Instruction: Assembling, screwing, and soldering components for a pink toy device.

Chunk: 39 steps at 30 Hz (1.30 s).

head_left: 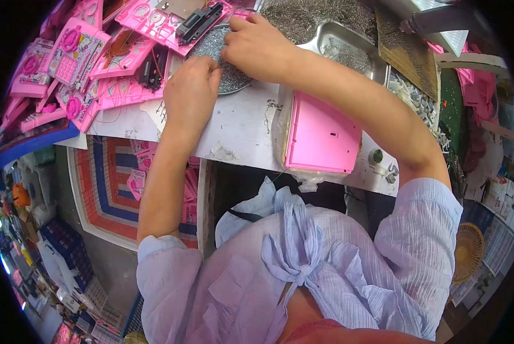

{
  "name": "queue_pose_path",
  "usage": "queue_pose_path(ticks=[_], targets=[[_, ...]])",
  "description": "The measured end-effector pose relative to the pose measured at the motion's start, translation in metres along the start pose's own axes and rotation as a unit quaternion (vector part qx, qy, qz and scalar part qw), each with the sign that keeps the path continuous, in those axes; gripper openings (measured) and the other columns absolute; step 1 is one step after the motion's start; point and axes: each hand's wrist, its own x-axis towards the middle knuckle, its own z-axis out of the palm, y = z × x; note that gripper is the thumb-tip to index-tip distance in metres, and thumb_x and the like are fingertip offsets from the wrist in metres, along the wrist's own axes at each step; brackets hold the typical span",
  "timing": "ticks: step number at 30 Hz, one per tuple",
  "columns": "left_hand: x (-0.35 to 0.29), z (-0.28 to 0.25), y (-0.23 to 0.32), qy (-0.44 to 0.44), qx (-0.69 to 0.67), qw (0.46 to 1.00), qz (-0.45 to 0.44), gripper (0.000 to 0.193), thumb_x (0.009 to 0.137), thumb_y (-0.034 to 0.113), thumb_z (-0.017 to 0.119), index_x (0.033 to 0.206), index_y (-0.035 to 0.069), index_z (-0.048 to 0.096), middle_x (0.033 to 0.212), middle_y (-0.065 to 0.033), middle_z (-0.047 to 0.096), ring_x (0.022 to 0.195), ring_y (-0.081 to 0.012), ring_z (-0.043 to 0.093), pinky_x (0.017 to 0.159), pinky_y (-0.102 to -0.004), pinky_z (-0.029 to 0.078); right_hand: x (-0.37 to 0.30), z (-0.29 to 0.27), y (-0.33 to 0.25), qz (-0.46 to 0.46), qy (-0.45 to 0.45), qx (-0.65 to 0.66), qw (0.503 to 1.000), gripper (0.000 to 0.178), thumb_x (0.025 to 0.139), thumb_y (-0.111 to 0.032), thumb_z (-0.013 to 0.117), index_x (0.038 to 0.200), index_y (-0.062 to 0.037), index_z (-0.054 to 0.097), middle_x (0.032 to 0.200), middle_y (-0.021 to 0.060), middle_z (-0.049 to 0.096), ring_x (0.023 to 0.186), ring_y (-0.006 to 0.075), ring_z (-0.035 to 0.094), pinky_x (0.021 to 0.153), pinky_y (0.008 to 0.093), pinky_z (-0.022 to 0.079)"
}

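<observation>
A round dish (237,90) filled with small grey metal pieces (229,79) sits at the far middle of the white worktop (237,123), and both hands are over it. The left hand (191,83) is at its near left edge, fingers curled toward the thumb; the right hand (256,49) bends over its far right part, fingers curled as well. Whether either grips anything cannot be told, since the knuckles hide the fingertips. Just beyond the dish, on the far left, a pink panel (148,22) bears a long black part (199,23) and crowds the dish's edge. More pink panels and printed pink housings (76,49) pile up to the left, with loose thin wires among them. To the right stands a metal pan (326,30) with small pieces in it, a larger heap of metal bits (320,14) beyond it and a brown board (406,54) beside it. The right forearm (354,94) slants across the near side of the pan and partly covers a flat pink plate (320,137) at the worktop's near edge.
</observation>
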Motion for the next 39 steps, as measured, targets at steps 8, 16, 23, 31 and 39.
queue_pose_path(ticks=[8, 16, 23, 31, 39], targets=[[0.001, -0.001, 0.005, 0.032, -0.016, 0.999, 0.001, 0.017, 0.097, 0.019, 0.062, 0.092, 0.003, 0.064, 0.092, -0.0163, 0.066, 0.086, -0.0390, 0.065, 0.075, -0.0485, 0.050, 0.026, 0.014, 0.011, 0.012, 0.077, 0.007, 0.997, 0.018, 0.085, -0.024, 0.064, 0.089, -0.0113, 0.076, 0.089, 0.0029, 0.074, 0.100, 0.0236, 0.062, 0.086, 0.0424, 0.045], [-0.017, 0.014, 0.079, -0.011, -0.262, 0.963, 0.060, 0.012, 0.092, 0.012, 0.066, 0.090, 0.001, 0.065, 0.085, -0.0169, 0.065, 0.082, -0.0383, 0.065, 0.073, -0.0465, 0.051, 0.021, -0.001, 0.013, 0.054, 0.117, 0.029, 0.991, 0.013, 0.088, -0.018, 0.059, 0.086, -0.0093, 0.069, 0.087, 0.0064, 0.071, 0.093, 0.0265, 0.059, 0.086, 0.0429, 0.044], [-0.007, 0.030, 0.095, -0.006, -0.228, 0.965, 0.132, 0.008, 0.086, 0.010, 0.073, 0.089, 0.002, 0.071, 0.082, -0.0102, 0.067, 0.070, -0.0268, 0.064, 0.065, -0.0369, 0.051, -0.129, -0.076, 0.040, 0.176, 0.244, 0.276, 0.913, 0.013, 0.085, -0.013, 0.079, 0.096, -0.0068, 0.079, 0.089, 0.0033, 0.073, 0.088, 0.0184, 0.064, 0.080, 0.0310, 0.050], [-0.004, 0.022, 0.100, -0.031, -0.158, 0.970, 0.184, 0.009, 0.086, 0.013, 0.072, 0.091, 0.005, 0.072, 0.088, -0.0094, 0.069, 0.079, -0.0295, 0.068, 0.069, -0.0389, 0.055, -0.229, -0.029, 0.028, 0.432, 0.164, 0.480, 0.745, 0.013, 0.092, -0.011, 0.076, 0.100, -0.0012, 0.078, 0.091, 0.0035, 0.075, 0.083, 0.0086, 0.065, 0.077, 0.0250, 0.052], [0.016, -0.003, 0.038, 0.041, -0.045, 0.997, 0.054, 0.016, 0.087, 0.017, 0.073, 0.097, 0.004, 0.073, 0.096, -0.0121, 0.071, 0.088, -0.0321, 0.070, 0.078, -0.0418, 0.055, -0.223, -0.024, 0.041, 0.413, 0.074, 0.497, 0.759, 0.015, 0.093, -0.011, 0.075, 0.103, -0.0002, 0.075, 0.089, 0.0015, 0.072, 0.083, 0.0068, 0.063, 0.075, 0.0229, 0.051]])
